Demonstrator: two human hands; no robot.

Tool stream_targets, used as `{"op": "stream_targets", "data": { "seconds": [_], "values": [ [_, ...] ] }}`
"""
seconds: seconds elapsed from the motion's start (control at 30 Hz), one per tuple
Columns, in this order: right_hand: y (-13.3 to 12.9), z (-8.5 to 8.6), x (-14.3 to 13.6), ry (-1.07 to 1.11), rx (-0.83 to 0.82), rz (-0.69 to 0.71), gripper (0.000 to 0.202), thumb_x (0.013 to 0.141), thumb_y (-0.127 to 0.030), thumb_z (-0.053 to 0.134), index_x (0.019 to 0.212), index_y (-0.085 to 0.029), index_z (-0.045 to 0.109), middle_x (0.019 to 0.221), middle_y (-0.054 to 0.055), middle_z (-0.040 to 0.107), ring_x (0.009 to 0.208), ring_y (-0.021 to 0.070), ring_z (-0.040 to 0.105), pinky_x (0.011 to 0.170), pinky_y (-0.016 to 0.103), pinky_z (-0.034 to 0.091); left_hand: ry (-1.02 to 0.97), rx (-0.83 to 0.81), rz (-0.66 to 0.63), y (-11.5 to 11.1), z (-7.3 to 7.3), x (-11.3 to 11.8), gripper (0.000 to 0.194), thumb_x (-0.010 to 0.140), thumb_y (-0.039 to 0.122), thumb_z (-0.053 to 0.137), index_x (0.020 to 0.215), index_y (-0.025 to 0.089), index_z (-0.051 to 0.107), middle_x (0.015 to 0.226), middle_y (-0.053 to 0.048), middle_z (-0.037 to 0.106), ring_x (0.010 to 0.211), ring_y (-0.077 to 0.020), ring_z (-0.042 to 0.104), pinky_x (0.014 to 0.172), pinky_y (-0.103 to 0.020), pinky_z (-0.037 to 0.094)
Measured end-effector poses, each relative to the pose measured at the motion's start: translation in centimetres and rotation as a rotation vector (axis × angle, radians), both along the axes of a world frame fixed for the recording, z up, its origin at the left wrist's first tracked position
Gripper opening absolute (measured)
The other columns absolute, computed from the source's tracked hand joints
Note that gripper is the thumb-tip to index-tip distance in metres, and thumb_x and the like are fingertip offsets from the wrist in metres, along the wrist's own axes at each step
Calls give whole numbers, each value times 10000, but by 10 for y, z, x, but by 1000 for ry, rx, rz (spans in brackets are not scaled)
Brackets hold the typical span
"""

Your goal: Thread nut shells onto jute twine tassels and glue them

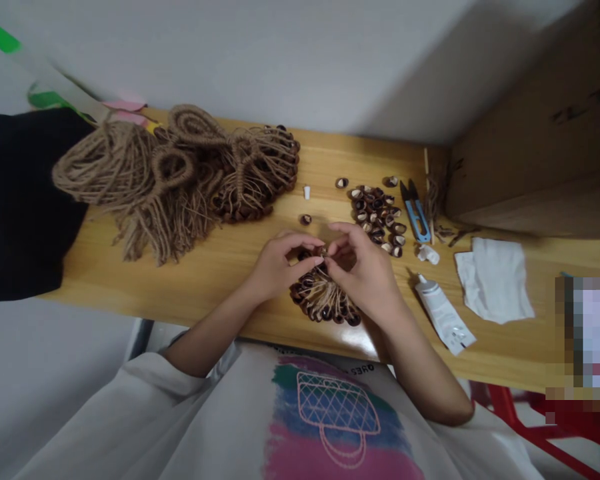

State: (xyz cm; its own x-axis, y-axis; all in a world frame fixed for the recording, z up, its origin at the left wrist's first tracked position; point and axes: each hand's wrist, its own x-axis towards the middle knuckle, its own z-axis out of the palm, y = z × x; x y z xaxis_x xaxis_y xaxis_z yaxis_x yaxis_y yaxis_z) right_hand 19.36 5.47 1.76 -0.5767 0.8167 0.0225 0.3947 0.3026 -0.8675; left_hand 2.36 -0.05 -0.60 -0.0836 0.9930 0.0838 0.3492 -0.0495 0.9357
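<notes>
My left hand (285,263) and my right hand (363,270) meet over the table, thumbs and fingertips pinched around a small brown shell (323,253), which the fingers partly hide. Directly beneath them lies a bundle of twine cords (327,295) fanned outward, with dark brown shells at the cord ends. Beyond my right hand sits a group of loose brown half shells (375,210) with pale insides. One single shell (306,219) rests just past my left hand, near a small white cap (307,193).
Coiled jute rope with shell-tipped bundles (180,167) fills the left. On the right are blue thread snips (416,212), a white glue tube (444,313), white cloths (500,280) and a cardboard box (535,147). A black bag (25,207) borders the left end.
</notes>
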Motion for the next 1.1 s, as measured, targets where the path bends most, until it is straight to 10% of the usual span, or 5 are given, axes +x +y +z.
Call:
{"op": "stream_targets", "data": {
  "seconds": [1.1],
  "values": [
    [-1, -1, 0, 21, 179, 11, 377, 807, -97, 535, 1179, -152, 515, 818, -34, 608, 693, 42, 572, 665, 135, 429, 23, 7, 4, 1, 4, 2, 186, 769, 182, 726, 955, 199, 729, 898, -44, 739, 889, -191, 655, 836, -330, 510]
  ]
}}
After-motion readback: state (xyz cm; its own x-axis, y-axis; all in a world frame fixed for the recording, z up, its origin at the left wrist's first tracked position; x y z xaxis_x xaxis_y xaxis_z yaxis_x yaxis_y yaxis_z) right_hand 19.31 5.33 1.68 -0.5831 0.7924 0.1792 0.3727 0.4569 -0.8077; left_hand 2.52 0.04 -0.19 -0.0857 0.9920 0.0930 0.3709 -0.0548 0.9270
